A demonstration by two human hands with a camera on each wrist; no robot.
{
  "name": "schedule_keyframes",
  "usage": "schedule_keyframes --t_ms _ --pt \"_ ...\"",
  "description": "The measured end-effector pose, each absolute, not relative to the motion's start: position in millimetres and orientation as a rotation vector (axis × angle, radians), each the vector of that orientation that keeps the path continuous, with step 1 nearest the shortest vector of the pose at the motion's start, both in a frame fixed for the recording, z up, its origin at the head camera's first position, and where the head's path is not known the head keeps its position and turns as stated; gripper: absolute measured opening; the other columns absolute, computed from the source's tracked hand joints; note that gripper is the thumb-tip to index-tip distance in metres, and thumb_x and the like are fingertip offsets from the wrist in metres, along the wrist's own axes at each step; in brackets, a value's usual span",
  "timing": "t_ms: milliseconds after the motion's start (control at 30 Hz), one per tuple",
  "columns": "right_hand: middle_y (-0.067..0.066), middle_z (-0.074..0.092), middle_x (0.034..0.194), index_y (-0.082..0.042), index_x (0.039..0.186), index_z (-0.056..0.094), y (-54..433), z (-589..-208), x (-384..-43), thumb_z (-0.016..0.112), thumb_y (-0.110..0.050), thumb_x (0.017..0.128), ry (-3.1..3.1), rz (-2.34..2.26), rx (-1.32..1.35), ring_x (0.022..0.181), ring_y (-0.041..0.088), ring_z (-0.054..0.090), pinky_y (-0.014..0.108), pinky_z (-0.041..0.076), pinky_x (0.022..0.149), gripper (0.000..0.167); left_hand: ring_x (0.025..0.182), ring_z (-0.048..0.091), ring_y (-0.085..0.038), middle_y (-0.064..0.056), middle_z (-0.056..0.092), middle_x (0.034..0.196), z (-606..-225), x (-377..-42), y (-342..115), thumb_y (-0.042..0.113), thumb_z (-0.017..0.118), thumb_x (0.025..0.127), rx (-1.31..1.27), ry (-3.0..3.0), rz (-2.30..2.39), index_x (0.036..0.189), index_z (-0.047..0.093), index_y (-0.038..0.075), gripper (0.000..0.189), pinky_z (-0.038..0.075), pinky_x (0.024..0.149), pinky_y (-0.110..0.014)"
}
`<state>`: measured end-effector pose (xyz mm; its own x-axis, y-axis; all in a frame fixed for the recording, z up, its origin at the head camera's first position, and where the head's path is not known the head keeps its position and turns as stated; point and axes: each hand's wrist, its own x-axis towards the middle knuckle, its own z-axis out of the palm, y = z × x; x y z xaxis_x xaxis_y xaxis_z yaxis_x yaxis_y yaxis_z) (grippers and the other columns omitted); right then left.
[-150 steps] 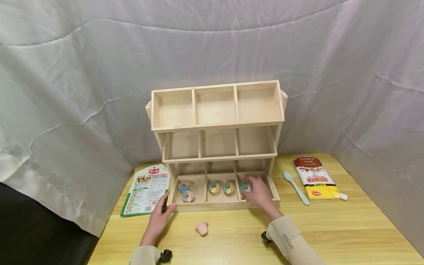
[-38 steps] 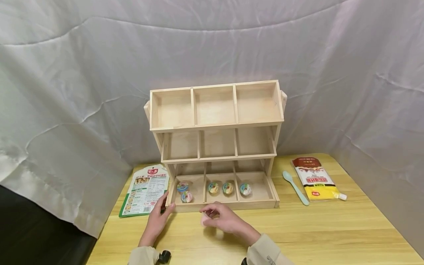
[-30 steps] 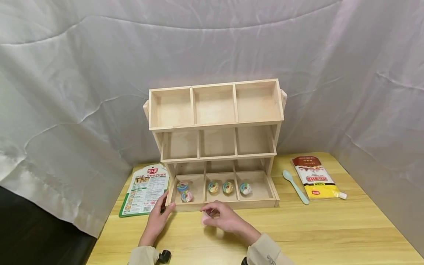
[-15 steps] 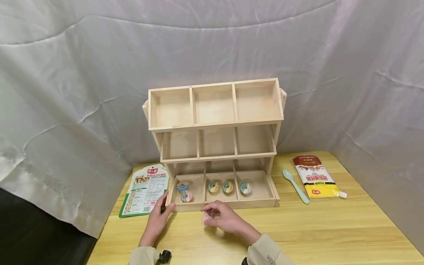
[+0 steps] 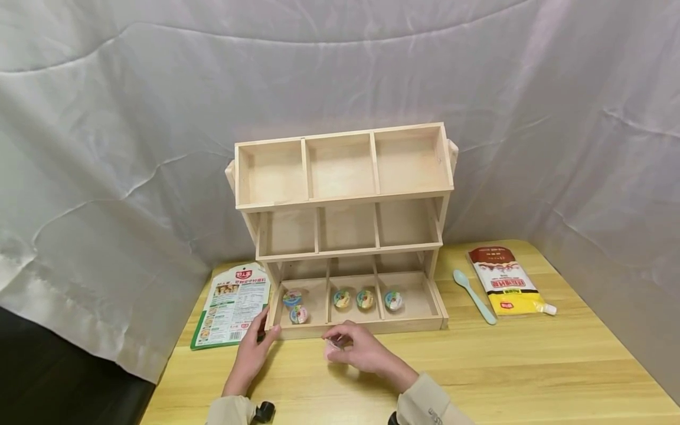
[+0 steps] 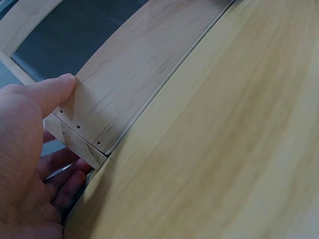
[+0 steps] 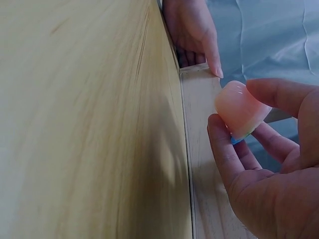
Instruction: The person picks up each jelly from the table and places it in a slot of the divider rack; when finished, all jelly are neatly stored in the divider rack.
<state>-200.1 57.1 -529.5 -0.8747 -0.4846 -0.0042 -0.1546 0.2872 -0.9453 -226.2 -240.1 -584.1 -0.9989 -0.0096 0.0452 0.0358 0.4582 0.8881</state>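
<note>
My right hand [image 5: 363, 352] pinches a pink jelly cup [image 7: 240, 107] between thumb and fingers, just in front of the wooden rack [image 5: 342, 200]. In the right wrist view the cup's bottom faces up, and a bit of coloured lid shows beneath. My left hand [image 5: 252, 355] grips the rack's front left corner, thumb on the front board [image 6: 144, 64] and fingers round the side. In the bottom tier, a blue-lidded jelly cup [image 5: 292, 298] and a pink one [image 5: 298, 314] lie at left, two yellow ones [image 5: 342, 299] in the middle, and a pale one [image 5: 394, 301] at right.
A flat white-and-green packet [image 5: 234, 304] lies left of the rack. To the right are a mint-green spoon [image 5: 474, 297] and a red, white and yellow pouch [image 5: 506, 281] with a white cap. Grey cloth [image 5: 340, 77] hangs behind the wooden table [image 5: 531, 366].
My right hand has left the pale jelly cup in the right compartment and picked up the pink one from the table. Over the last second both hands have stayed nearly still.
</note>
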Motion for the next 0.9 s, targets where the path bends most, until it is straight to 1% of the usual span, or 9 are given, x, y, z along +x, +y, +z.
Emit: schedule_keyframes --t_ms 267,467,600,700,900 --pt "0.006 0.062 0.113 -0.004 0.122 0.072 56.5 -531.0 -199.5 0.081 -0.005 0.085 2.273 -1.637 -0.578 0.103 0.022 0.061 0.029 0.056 0.090 0.038 0.144 0.047 -0.035 -0.019 0.041 0.161 -582.4 -225.0 -239.8 0.045 0.061 0.104 -0.035 -2.648 -1.609 0.164 0.031 0.019 0.072 0.039 0.114 -0.054" --pt "0.004 0.063 0.112 -0.005 0.122 0.072 57.5 -534.7 -201.5 0.081 -0.007 0.086 2.301 -1.599 -0.594 0.102 0.020 0.061 0.025 0.056 0.088 0.037 0.143 0.047 -0.036 -0.020 0.041 0.162 -583.6 -226.9 -239.9 0.041 0.061 0.105 -0.030 -2.650 -1.609 0.164 0.030 0.017 0.072 0.039 0.114 -0.054" --pt "0.001 0.063 0.113 -0.006 0.122 0.072 57.5 -537.9 -202.8 0.082 -0.009 0.087 2.305 -1.591 -0.593 0.103 0.019 0.062 0.024 0.054 0.087 0.037 0.142 0.048 -0.034 -0.020 0.044 0.160 -587.2 -230.2 -240.1 0.039 0.062 0.104 -0.011 -2.648 -1.612 0.164 0.030 0.017 0.071 0.039 0.114 -0.053" --pt "0.000 0.063 0.113 -0.006 0.122 0.072 57.4 -539.1 -203.7 0.082 -0.010 0.087 2.310 -1.591 -0.591 0.102 0.019 0.062 0.023 0.053 0.086 0.037 0.140 0.049 -0.034 -0.019 0.045 0.158 -588.1 -231.6 -240.1 0.039 0.063 0.104 -0.004 -2.644 -1.620 0.164 0.031 0.017 0.071 0.039 0.114 -0.053" --pt "0.000 0.064 0.114 -0.007 0.121 0.072 57.4 -538.2 -203.1 0.083 -0.010 0.085 2.317 -1.588 -0.581 0.101 0.018 0.061 0.023 0.053 0.086 0.037 0.141 0.049 -0.034 -0.019 0.044 0.159 -584.0 -227.6 -239.6 0.042 0.062 0.104 -0.020 -2.646 -1.627 0.164 0.030 0.019 0.072 0.040 0.112 -0.054"
